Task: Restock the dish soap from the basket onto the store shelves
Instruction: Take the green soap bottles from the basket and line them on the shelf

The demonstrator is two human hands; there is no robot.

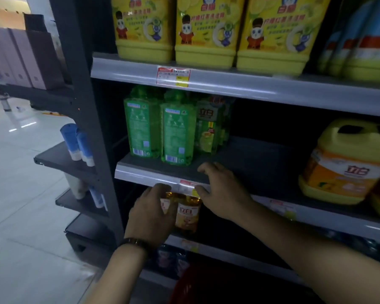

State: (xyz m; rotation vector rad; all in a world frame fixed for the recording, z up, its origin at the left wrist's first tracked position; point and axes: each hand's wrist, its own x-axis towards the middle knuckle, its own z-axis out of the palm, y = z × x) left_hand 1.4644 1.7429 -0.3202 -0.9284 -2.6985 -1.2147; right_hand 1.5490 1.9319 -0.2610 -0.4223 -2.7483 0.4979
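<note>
Two amber dish soap bottles [188,212] stand on the lower shelf, just under the edge of the middle shelf [145,175]. My left hand [150,213] wraps around the left amber bottle, hiding most of it. My right hand [222,190] rests on the front edge of the middle shelf, fingers spread, holding nothing. Green dish soap bottles [177,132] stand at the left of that middle shelf. A red basket [184,286] shows dimly at the bottom, below my arms.
Yellow jugs [203,31] line the top shelf. A large yellow-orange jug [347,163] sits at the right of the middle shelf, with bare shelf between it and the green bottles. A dark upright post [83,106] borders the left. Blue tubes [77,142] stand on side shelves.
</note>
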